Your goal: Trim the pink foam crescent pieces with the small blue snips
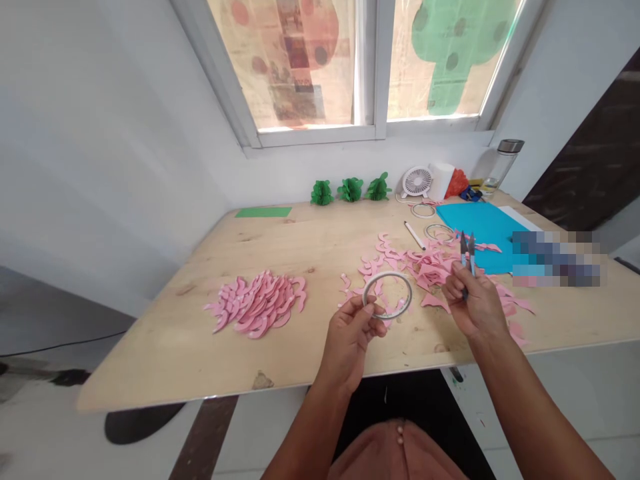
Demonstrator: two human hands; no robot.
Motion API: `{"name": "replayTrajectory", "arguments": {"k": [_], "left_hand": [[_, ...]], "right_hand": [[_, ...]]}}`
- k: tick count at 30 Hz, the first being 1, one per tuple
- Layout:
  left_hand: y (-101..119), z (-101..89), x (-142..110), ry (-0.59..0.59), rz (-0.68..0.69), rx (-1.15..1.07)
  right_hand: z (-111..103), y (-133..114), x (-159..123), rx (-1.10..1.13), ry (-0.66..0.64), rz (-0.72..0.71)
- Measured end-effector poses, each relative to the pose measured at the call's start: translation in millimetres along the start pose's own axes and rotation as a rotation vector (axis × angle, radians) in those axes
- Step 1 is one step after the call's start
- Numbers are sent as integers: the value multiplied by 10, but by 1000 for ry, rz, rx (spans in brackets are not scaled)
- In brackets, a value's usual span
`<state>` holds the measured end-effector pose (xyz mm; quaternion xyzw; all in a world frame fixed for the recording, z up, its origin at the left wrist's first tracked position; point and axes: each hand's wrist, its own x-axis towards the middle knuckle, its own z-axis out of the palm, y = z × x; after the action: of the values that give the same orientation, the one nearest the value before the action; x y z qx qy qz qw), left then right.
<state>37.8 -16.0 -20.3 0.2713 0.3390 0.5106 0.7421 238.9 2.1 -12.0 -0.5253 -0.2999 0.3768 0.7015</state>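
Observation:
My left hand [354, 330] pinches a thin roll of tape [409, 293] by its lower left edge, holding it up above the front of the table. Small thread snips [468, 255] are in my right hand [475, 303], blades pointing up and slightly apart. Beneath and behind both hands lie pink scraps [433, 272], some of them curly offcuts. To the left of my left hand is a heap of wavy pink cut-out pieces [265, 303], some with pale spots on them.
A white pen [415, 235] and another tape roll [440, 233] lie behind the scraps. Blue sheets [470, 217] cover the right side. Green paper ornaments [350, 190], a small fan [417, 181] and a glass bottle [503, 167] stand along the wall. A green strip [263, 212] lies back left.

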Motion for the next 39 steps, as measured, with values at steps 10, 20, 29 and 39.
{"name": "replayTrajectory", "arguments": {"k": [10,20,29,39], "left_hand": [[-6,-74,-163,3,-57,-33],[-126,-65,-299,-34,-128,-85],[-256,-57,-503,-58,-137,-109],[240,-168,-489,-31,265,605]], "right_hand": [[-389,87,401,-453,267,-183],[-98,214,-645,60,-184,251],[-27,170,-1001,198,-223,354],[-119,104,-970,-197,-434,216]]}}
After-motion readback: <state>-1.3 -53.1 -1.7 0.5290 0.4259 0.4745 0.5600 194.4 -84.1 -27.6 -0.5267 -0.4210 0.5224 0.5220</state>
